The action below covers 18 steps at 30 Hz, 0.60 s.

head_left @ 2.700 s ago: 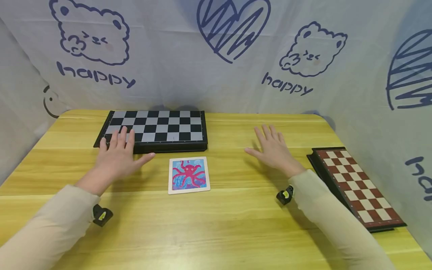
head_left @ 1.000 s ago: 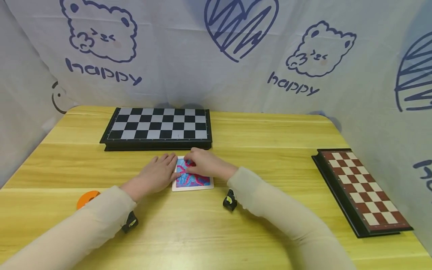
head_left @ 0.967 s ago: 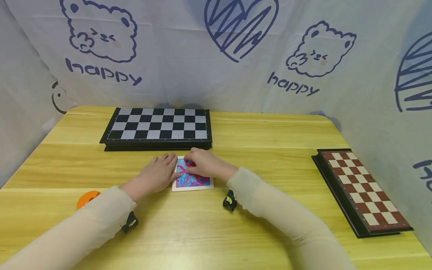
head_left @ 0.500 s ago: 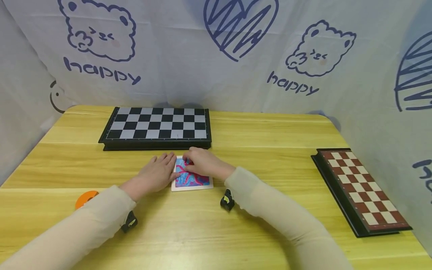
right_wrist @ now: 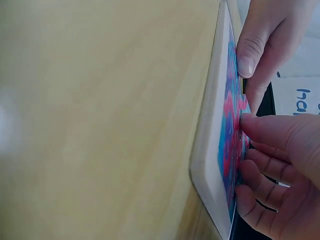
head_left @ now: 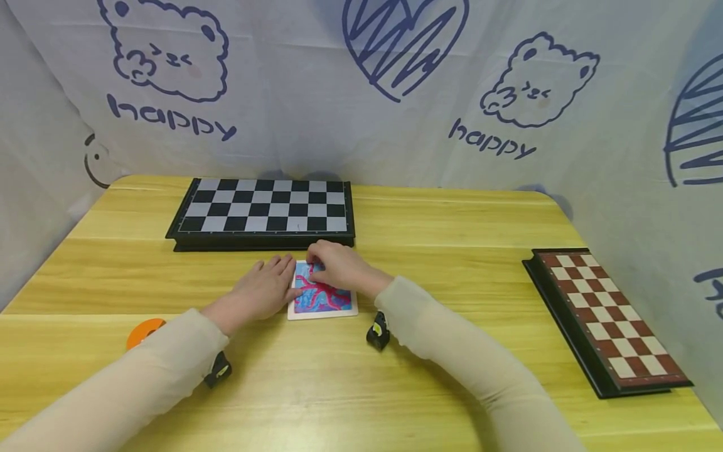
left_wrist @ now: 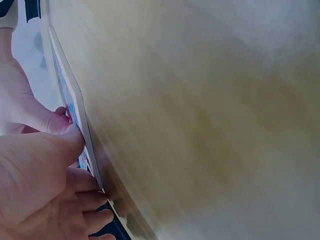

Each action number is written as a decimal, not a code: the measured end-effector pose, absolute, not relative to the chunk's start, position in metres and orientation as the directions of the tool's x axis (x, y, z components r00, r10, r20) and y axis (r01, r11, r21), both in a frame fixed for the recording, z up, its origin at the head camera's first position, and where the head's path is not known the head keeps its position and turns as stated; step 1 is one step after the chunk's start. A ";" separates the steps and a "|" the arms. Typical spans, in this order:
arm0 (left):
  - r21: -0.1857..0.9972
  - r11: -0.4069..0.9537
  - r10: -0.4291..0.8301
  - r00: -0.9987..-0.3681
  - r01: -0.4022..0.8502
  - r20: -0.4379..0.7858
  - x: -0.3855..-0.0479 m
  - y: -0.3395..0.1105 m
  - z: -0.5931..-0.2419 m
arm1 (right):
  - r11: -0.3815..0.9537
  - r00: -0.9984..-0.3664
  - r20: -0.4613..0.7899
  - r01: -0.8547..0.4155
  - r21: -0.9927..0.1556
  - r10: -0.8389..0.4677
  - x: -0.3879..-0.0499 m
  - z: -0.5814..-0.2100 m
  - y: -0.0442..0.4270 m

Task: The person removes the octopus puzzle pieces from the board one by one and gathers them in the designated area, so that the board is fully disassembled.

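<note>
Two hands on my screens, both at the octopus picture (head_left: 324, 301), which lies flat on the bench (head_left: 316, 376) just this side of the black-and-white chequered board (head_left: 265, 207). Left-hand grip (head_left: 261, 293) first: fingers out fairly straight along the picture's left edge, thumb spread away from them, its tip on the picture. It's touching, with no curl round anything that I can see. Over to the right-hand grip (head_left: 341, 267): fingers curled, thumb down on the picture, forefinger up by the far edge, and a gap showing between the two from above. Whether there's a piece pinched in there, I can't tell.

Now my right wrist view, and here's what the head camera hides: the curled fingertips right against the pink-and-blue face, and the thick pale side of the picture. Left wrist view gives me the left fingers reaching past the picture's end. Only the head view shows me the red-and-white chequered board (head_left: 612, 314) off to the right and the orange round thing (head_left: 145, 329), partly covered by the left sleeve (head_left: 141, 376).
</note>
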State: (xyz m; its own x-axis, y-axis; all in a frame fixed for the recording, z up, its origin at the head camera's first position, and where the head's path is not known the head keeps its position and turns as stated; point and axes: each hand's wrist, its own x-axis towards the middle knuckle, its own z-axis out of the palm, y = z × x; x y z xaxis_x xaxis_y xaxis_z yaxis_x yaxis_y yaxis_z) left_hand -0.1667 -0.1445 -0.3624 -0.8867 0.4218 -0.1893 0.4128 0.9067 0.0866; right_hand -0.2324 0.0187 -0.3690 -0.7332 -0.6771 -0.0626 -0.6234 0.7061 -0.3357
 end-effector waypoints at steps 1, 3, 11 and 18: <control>0.087 0.906 0.423 -0.886 0.414 -0.188 -0.167 -0.145 -0.362 | 0.707 -0.733 -0.065 -0.624 -0.332 -0.677 -0.233 -0.369 0.019; 0.087 0.906 0.424 -0.886 0.415 -0.188 -0.167 -0.144 -0.362 | 0.711 -0.731 -0.074 -0.627 -0.319 -0.678 -0.233 -0.369 0.019; 0.080 0.907 0.421 -0.884 0.414 -0.203 -0.166 -0.144 -0.360 | 0.720 -0.747 -0.080 -0.600 -0.349 -0.660 -0.231 -0.369 0.019; 0.078 0.910 0.413 -0.884 0.406 -0.218 -0.168 -0.144 -0.362 | 0.619 -0.800 -0.035 -0.435 -0.654 -0.599 -0.235 -0.373 0.025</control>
State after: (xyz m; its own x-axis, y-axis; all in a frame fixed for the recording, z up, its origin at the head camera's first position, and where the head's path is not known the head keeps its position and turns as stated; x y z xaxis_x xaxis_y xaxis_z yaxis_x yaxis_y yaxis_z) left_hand -0.1683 -0.1436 -0.3616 -0.8842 0.4132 -0.2180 0.4061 0.9105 0.0785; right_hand -0.2354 0.0247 -0.3728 -0.7996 -0.5995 -0.0353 -0.4351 0.6188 -0.6540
